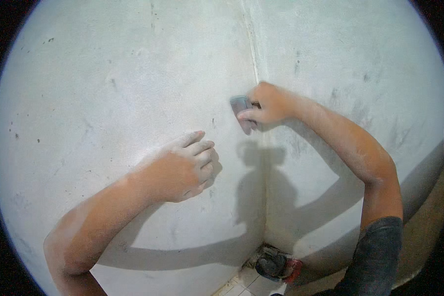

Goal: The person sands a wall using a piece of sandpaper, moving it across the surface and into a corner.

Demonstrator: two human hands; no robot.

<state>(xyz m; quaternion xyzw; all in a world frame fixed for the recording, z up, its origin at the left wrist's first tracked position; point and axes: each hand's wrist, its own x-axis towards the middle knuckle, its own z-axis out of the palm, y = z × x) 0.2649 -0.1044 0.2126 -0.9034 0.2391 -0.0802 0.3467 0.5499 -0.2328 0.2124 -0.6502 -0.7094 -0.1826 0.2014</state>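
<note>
My right hand (pixel 270 105) grips a small grey-brown pad (pixel 240 109), which looks like folded sandpaper or a sanding block. The pad is at the left wall face (pixel 133 92), close to the inside corner (pixel 252 48) where two pale walls meet. Fingers and thumb wrap its right side and hide part of it. Lower and to the left, my left hand (pixel 190 166) is at the same wall with nothing in it. Its slightly bent fingers are coated in white dust and spread a little apart.
The right wall (pixel 325 66) carries dark smudges and scuffs. At the foot of the corner, a dark bundle with a red part (pixel 277 264) sits on the white tiled floor (pixel 244 286). Shadows of my head and arms fall across both walls.
</note>
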